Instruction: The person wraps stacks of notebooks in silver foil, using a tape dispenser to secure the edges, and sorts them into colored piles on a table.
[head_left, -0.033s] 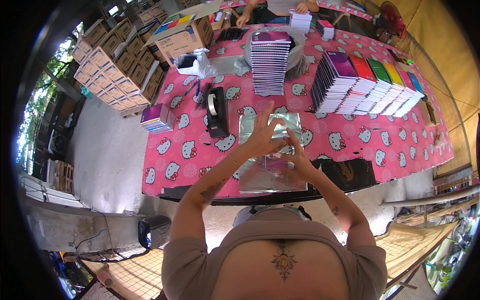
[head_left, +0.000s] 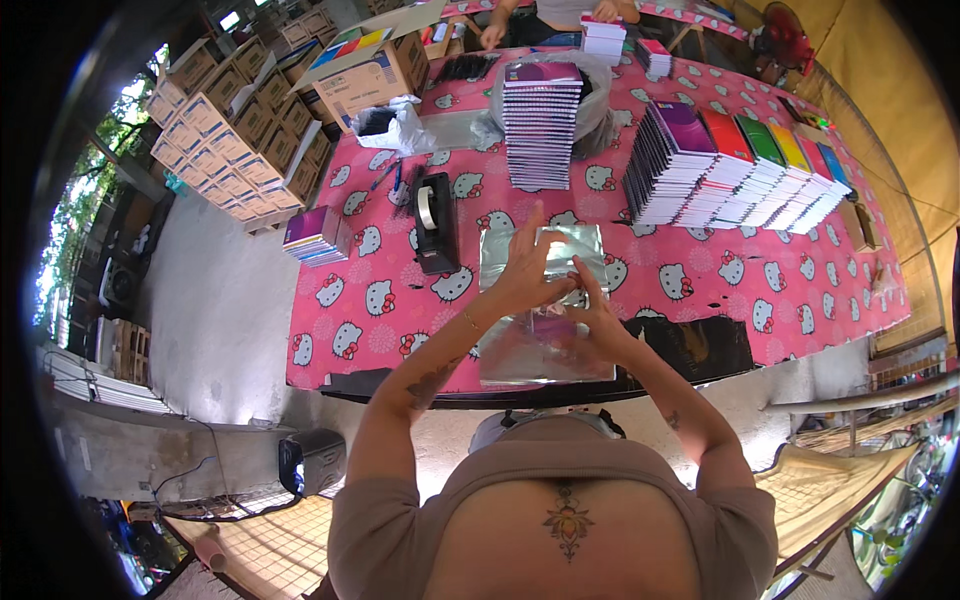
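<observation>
Left hand (head_left: pixel 525 275) and right hand (head_left: pixel 598 318) meeting over clear plastic wrapping (head_left: pixel 545 345) lying on the pink table (head_left: pixel 380 300), black tape dispenser (head_left: pixel 436 222) sitting just beside, stacked notebooks (head_left: pixel 542 125) standing beyond, coloured book rows (head_left: pixel 730 165) leaning to the right

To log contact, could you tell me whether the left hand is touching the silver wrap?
Touching: the head view shows the left hand lying flat on the silver wrap.
</observation>
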